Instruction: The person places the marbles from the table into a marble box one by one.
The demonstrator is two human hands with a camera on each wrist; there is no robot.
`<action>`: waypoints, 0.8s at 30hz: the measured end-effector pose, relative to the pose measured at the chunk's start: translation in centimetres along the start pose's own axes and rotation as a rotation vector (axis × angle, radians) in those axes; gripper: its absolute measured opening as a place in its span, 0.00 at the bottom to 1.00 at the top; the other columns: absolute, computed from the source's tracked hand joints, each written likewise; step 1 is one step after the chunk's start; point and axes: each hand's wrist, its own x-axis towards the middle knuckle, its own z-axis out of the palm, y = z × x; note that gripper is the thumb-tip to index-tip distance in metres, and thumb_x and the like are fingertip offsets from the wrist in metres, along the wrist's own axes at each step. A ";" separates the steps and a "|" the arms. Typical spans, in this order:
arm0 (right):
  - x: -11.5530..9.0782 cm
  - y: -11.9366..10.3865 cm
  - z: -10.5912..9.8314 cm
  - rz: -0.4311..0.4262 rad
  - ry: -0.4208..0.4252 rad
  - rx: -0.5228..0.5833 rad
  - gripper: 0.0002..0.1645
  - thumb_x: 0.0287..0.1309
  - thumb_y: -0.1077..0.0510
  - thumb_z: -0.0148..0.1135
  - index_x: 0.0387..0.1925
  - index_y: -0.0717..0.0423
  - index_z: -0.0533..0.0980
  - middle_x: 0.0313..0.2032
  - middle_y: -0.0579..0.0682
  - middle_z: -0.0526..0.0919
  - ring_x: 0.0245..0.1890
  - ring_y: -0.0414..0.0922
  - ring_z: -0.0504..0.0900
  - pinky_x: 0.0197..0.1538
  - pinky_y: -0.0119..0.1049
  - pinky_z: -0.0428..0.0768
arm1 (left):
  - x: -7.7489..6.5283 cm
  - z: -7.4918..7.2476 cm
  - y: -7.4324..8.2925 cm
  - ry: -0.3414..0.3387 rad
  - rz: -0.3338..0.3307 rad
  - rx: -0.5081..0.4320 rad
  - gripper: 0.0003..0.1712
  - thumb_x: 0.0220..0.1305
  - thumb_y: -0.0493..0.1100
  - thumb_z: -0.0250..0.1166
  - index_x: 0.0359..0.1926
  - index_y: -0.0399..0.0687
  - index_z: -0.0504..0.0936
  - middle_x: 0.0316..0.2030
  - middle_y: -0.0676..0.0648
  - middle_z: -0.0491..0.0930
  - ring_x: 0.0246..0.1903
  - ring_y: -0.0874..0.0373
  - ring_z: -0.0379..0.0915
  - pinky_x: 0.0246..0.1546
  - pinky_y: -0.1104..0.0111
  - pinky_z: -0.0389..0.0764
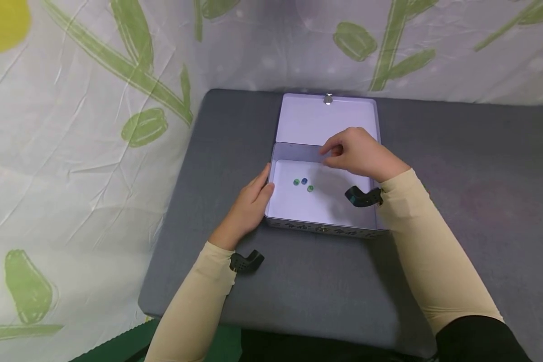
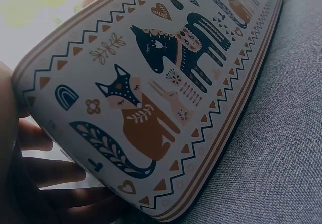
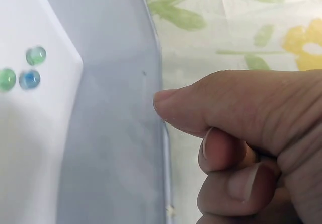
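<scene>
A hinged tin box point(image 1: 294, 205) with a white inside stands with its lid point(image 1: 327, 118) folded back. Three glass marbles point(image 1: 304, 181), two green and one blue, lie close together on its floor. At the box's left side, my left hand point(image 1: 246, 206) grips the wall, thumb at the rim and fingers along the outside. Over the far right part of the box hovers my right hand point(image 1: 359, 155). Its thumb and index finger are a little apart, the other fingers loosely curled, with nothing visible between them.
The box sits on a grey cloth-covered table point(image 1: 298, 281), near its back edge. Behind and to the left hangs a pale curtain point(image 1: 99, 166) with green leaf prints. A fox and a horse decorate the box's front wall point(image 2: 151, 83). A metal clasp point(image 1: 328, 99) tops the lid.
</scene>
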 end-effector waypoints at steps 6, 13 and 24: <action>-2.1 0.2 -1.7 0.048 0.027 -0.029 0.13 0.64 0.61 0.66 0.47 0.59 0.89 0.22 0.48 0.77 0.26 0.45 0.69 0.32 0.37 0.69 | 0.1 -0.3 0.0 0.001 -0.018 0.009 0.35 0.84 0.51 0.44 0.84 0.46 0.51 0.82 0.44 0.54 0.81 0.52 0.48 0.80 0.53 0.53; -4.8 1.9 -3.1 0.103 0.075 -0.075 0.14 0.64 0.61 0.65 0.48 0.59 0.89 0.24 0.48 0.79 0.24 0.44 0.69 0.29 0.35 0.67 | 0.0 -0.7 0.0 0.010 -0.009 0.011 0.35 0.84 0.50 0.46 0.84 0.45 0.51 0.82 0.44 0.54 0.81 0.51 0.49 0.81 0.53 0.53; -9.2 5.1 -4.0 0.237 0.118 -0.050 0.18 0.70 0.56 0.63 0.54 0.60 0.86 0.29 0.51 0.82 0.18 0.44 0.70 0.28 0.36 0.71 | 0.1 -0.7 0.0 0.002 0.000 -0.002 0.35 0.84 0.50 0.45 0.84 0.43 0.52 0.82 0.44 0.54 0.81 0.53 0.48 0.81 0.55 0.52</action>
